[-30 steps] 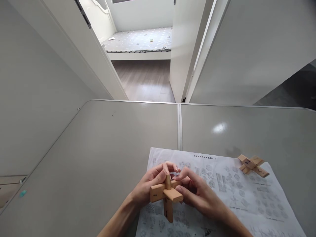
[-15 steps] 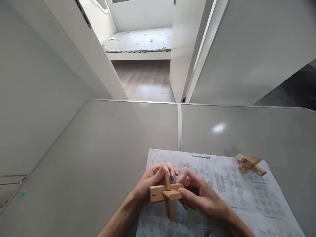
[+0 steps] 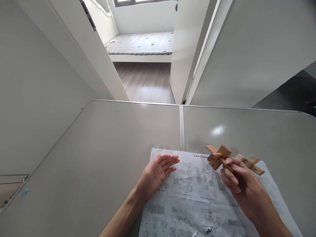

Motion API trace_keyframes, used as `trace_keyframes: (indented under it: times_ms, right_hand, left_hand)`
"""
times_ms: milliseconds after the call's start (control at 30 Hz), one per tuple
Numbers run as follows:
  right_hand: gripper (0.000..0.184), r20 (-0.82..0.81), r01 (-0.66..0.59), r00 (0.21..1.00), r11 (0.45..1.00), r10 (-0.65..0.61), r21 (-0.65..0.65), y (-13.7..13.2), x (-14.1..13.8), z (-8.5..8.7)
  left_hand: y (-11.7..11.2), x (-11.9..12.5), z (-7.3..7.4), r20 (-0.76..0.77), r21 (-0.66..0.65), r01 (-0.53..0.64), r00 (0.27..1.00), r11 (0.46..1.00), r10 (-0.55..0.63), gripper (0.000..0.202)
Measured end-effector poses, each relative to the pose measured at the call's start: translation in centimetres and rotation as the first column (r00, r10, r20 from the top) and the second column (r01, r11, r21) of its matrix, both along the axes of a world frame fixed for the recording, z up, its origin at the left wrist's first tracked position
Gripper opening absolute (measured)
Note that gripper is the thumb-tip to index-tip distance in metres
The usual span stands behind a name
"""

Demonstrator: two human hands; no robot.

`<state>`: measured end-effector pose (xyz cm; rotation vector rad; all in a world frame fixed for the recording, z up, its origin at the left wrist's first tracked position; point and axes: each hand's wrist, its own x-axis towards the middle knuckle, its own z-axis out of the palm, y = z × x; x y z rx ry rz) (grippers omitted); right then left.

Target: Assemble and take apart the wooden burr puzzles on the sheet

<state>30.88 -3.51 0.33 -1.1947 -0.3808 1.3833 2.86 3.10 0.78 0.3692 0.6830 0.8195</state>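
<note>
My right hand (image 3: 243, 184) grips a wooden interlocking puzzle (image 3: 218, 156) by one of its bars. The puzzle is a cross of several light-brown pieces, held tilted above the upper part of the printed sheet (image 3: 182, 194). Just right of it a second wooden puzzle (image 3: 254, 166), marked with dark characters, lies at the sheet's upper right edge, partly hidden behind my right hand. My left hand (image 3: 156, 172) is empty, palm turned inward and fingers stretched out, over the sheet's upper left corner.
The sheet lies on a grey table (image 3: 123, 141) with a metal seam (image 3: 182, 128) down its middle. Beyond the far edge, a doorway with an open white door (image 3: 187, 49) shows a bed (image 3: 140, 44). A white wall (image 3: 37, 82) borders the table's left side.
The wooden puzzle left the grasp of both hands. My right hand carried it up and to the right, tilting it. My left hand let go and opened.
</note>
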Motion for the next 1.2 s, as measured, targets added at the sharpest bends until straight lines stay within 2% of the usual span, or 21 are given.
trace_keyframes:
  times_ms: [167, 467, 633, 767, 833, 933, 1067, 1200]
  right_hand:
    - [0.012, 0.053, 0.123, 0.991, 0.992, -0.122, -0.006, -1.0, 1.9, -0.6]
    - [0.019, 0.082, 0.213, 0.974, 0.977, -0.212, 0.0, -1.5, 1.7, 0.1]
    - [0.041, 0.24, 0.226, 0.942, 0.972, -0.235, 0.065, -3.9, 0.7, -0.7]
    - [0.037, 0.459, 0.028, 0.888, 1.0, -0.027, 0.004, -5.4, -1.7, -1.2]
    - [0.037, 0.543, -0.083, 0.835, 0.996, 0.09, -0.037, -5.1, -3.1, -1.1]
    - [0.038, 0.629, -0.219, 0.756, 0.975, 0.182, -0.02, -3.5, -4.8, -0.7]
    - [0.042, 0.713, -0.378, 0.654, 0.926, 0.254, 0.017, -1.2, -5.4, -0.7]
    - [0.042, 0.726, -0.398, 0.637, 0.917, 0.26, 0.022, -0.3, -5.0, -1.7]
  left_hand:
    - [-0.1, 0.1, -0.4, 0.007, -0.016, -0.02, 1.0, 1.0, 0.02, 0.024]
    - [0.0, 0.0, 0.0, 0.025, -0.023, -0.004, 1.0, 1.0, 0.004, 0.024]
    - [0.0, 0.1, 0.2, 0.037, -0.031, -0.02, 0.999, 0.999, 0.021, 0.026]
    - [0.0, 0.1, -0.1, 0.046, -0.034, -0.027, 0.999, 0.999, 0.029, 0.025]
    - [0.1, 0.0, -0.1, 0.053, -0.038, -0.031, 0.998, 0.999, 0.033, 0.025]
    - [0.1, -0.2, -0.1, 0.052, -0.05, -0.032, 0.998, 0.998, 0.035, 0.024]
    - [0.2, -0.3, 0.0, 0.04, -0.053, -0.038, 0.998, 0.998, 0.04, 0.025]
    - [0.1, -0.5, -0.2, 0.055, -0.06, -0.038, 0.998, 0.997, 0.041, 0.026]
